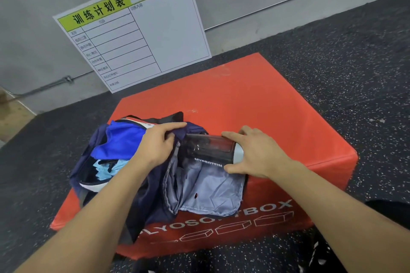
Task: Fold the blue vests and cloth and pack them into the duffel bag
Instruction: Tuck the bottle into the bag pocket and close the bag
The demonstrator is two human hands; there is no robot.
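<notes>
A big red box (255,104) sits on the dark floor (355,62), which has lots of tiny white specks. The box looks soft, and white letters on its front side end in "BOX", with little box shapes drawn under them. Behind it, a white board (155,35) leans on the grey wall (33,29). The board has a green strip on top with black Chinese words, and lines that make empty rows. A thin grey pipe (277,3) runs along the wall. A dark see-through shaker bottle (208,149) lies on its side on top of the box. It says "MYPROTEIN" in white letters. At the far left there is a bit of light wood floor (13,117).
</notes>
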